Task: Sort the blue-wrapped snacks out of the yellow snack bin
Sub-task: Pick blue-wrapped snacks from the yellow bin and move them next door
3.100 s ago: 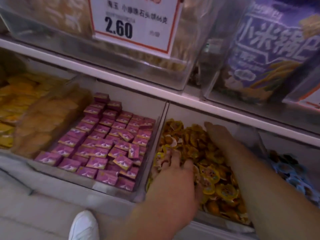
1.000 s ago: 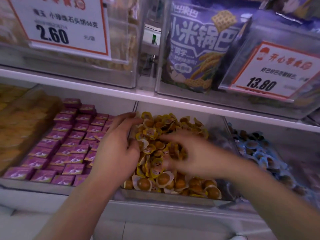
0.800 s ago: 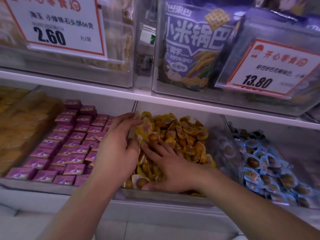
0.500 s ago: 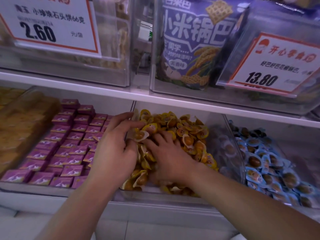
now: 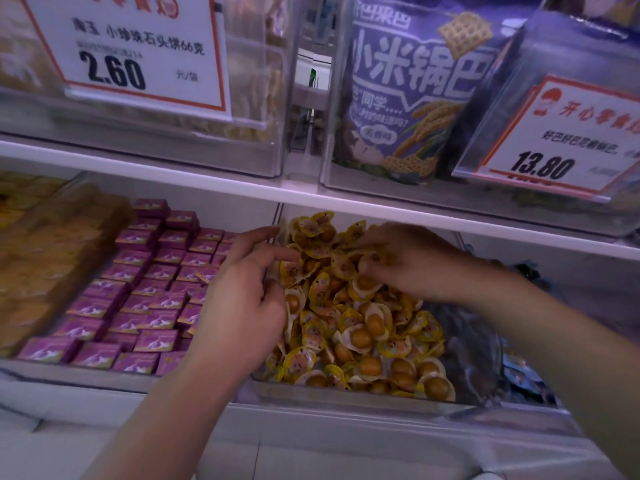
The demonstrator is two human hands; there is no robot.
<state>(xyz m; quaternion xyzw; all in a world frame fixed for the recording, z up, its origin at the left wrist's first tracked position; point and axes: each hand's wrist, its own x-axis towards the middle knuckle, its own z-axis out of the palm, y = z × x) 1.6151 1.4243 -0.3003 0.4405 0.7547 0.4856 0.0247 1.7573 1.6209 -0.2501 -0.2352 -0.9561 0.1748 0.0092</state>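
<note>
Over the yellow bin (image 5: 346, 398), left hand (image 5: 242, 306) loose-fingered, right hand (image 5: 405, 261) pinching a yellow snack (image 5: 372, 259); no blue snacks visible inside, so raking risks spilling yellow snacks over the rim.

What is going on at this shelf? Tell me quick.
A person is digging through the yellow snack bin with both bare hands. The left hand rests at the bin's left edge with its fingers spread over the pile; the right hand reaches in toward the back, its fingers among the yellow-wrapped snacks. No blue wrapper shows in this bin. Blue-wrapped snacks lie in the next bin to the right, purple boxes to the left.
</note>
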